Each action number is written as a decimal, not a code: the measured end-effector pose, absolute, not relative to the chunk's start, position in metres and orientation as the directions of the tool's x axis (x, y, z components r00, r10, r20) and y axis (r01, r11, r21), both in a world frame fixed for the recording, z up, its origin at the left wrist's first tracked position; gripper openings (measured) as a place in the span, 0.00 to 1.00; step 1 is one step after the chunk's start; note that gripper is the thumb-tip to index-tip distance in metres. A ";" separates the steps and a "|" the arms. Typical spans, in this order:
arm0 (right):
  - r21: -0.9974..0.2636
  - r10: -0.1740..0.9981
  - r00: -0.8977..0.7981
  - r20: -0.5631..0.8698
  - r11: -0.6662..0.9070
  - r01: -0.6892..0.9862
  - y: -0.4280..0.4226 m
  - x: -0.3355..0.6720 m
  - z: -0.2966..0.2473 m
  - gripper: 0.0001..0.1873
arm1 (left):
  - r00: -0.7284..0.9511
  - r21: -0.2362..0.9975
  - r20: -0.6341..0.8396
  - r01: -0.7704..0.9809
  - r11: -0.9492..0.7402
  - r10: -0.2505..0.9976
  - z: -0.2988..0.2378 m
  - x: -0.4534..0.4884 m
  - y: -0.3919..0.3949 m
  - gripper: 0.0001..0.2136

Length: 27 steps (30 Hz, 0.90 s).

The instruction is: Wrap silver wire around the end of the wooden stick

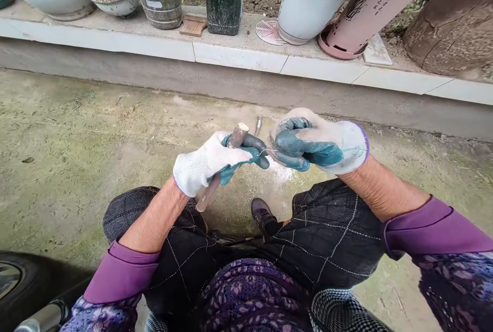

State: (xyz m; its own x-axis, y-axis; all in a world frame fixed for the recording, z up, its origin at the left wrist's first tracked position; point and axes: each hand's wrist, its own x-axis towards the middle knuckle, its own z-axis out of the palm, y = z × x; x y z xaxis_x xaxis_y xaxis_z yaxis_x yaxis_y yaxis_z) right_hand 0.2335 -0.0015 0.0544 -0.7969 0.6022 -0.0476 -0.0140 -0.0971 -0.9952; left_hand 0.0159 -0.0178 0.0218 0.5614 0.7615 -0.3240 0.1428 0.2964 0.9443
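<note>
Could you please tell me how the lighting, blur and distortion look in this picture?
Head view: soft, even daylight, with no hard-edged shadow under the hands; head view: the right hand looks slightly smeared around the fingertips, while the stick in the left hand looks crisper; head view: the pink pot leans steeply, probably from wide-angle distortion.

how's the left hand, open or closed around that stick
Closed: the gloved left hand wraps around the stick, whose two ends jut out on either side of the grip.
</note>
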 end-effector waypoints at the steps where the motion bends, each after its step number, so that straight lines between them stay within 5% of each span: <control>1: -0.996 0.603 -0.796 -0.047 -0.088 -0.008 -0.001 0.234 0.055 0.23 | 0.566 0.943 -0.328 0.144 0.301 0.756 0.022 0.017 -0.019 0.14; 12: -0.998 0.661 -0.750 -0.041 0.005 0.059 0.001 0.234 0.056 0.25 | 0.328 0.978 -0.205 0.099 0.182 0.922 0.020 0.021 -0.023 0.13; 18: -0.978 0.785 -0.593 -0.181 -0.081 0.190 -0.007 0.231 0.056 0.23 | 0.187 0.958 -0.034 0.285 -0.021 0.982 0.028 0.011 -0.025 0.12; 23: -0.966 0.828 -0.500 -0.255 -0.199 0.164 -0.003 0.225 0.052 0.21 | 0.321 0.745 0.218 0.555 -0.370 0.922 0.031 0.002 -0.033 0.11; 27: -0.952 0.834 -0.461 -0.302 -0.283 0.112 0.000 0.222 0.049 0.23 | 0.462 0.545 0.267 0.652 -0.528 0.846 0.027 -0.001 -0.035 0.17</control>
State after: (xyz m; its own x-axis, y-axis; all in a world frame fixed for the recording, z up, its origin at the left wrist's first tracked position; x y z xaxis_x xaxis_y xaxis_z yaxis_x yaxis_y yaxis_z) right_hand 0.2215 -0.0002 0.0488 -0.4614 0.8341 -0.3023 0.1122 -0.2832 -0.9525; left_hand -0.0010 -0.0355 0.0272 0.4618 0.8459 0.2668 0.6516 -0.5277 0.5449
